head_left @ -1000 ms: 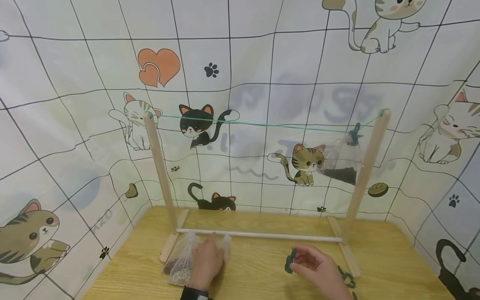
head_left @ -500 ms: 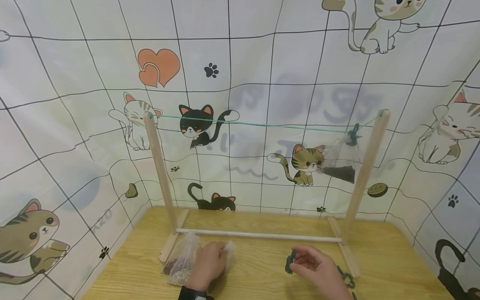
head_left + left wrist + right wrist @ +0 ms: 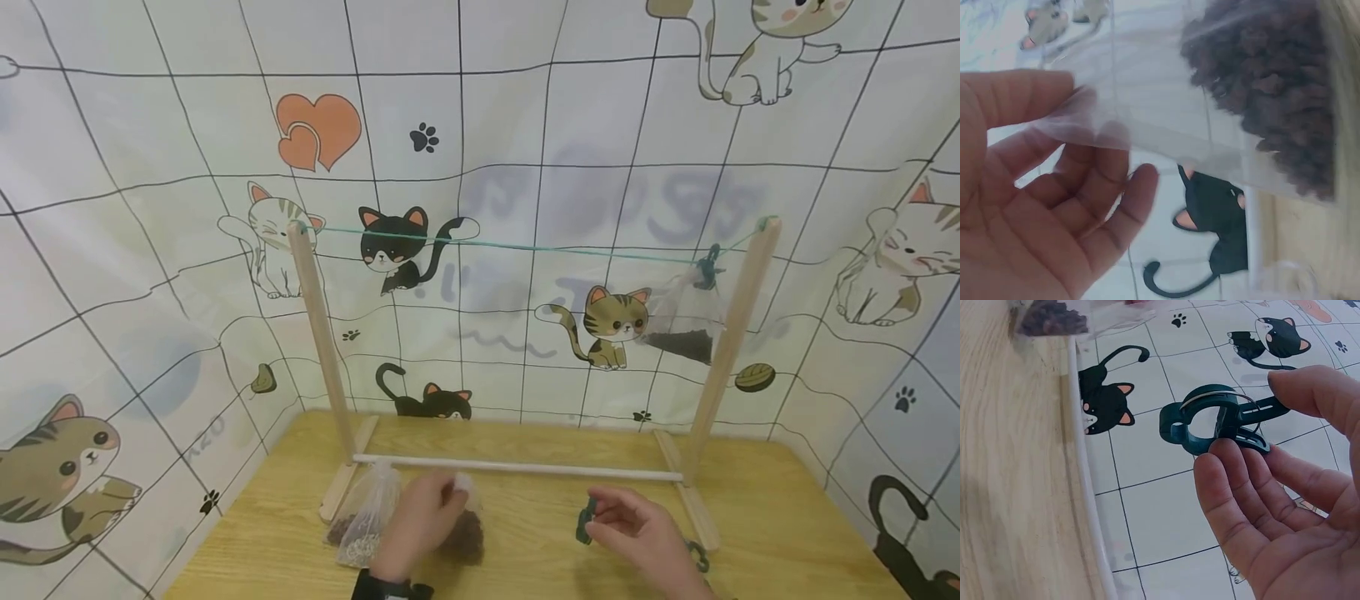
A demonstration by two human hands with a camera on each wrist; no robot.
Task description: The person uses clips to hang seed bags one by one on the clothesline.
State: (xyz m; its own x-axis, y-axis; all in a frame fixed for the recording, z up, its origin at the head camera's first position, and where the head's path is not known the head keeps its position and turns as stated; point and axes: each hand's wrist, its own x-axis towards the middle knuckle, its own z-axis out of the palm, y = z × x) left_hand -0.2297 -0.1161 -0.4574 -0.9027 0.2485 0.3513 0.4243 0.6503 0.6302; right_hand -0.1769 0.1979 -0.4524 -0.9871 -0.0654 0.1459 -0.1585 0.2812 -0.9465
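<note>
My left hand (image 3: pixel 422 521) pinches the top of a clear plastic bag (image 3: pixel 1147 119) between thumb and fingers. Dark brown lumpy pieces (image 3: pixel 1266 81) fill the bag's lower part, which hangs close over the table in the head view. On the right, my right hand (image 3: pixel 637 533) holds a dark green clothespin (image 3: pixel 1210 422) by its handles, thumb on one and fingertips under the other. The clothespin has rounded jaws and a wire spring. Just left of my left hand, a bag of pale grains (image 3: pixel 363 533) stands in front of another bag with dark contents (image 3: pixel 339 531).
A wooden frame with two posts (image 3: pixel 318 333) and a white crossbar (image 3: pixel 517 468) stands on the table (image 3: pixel 525 542). Between the post tops runs a green string (image 3: pixel 510 246). A bag of black contents (image 3: pixel 678 343) hangs there from a green clothespin (image 3: pixel 707 268). Another clothespin (image 3: pixel 699 556) lies by my right hand.
My left hand has drawn one bag toward the right, away from the other bags, and its dark contents now show. The right hand, holding the clothespin, has barely moved.
</note>
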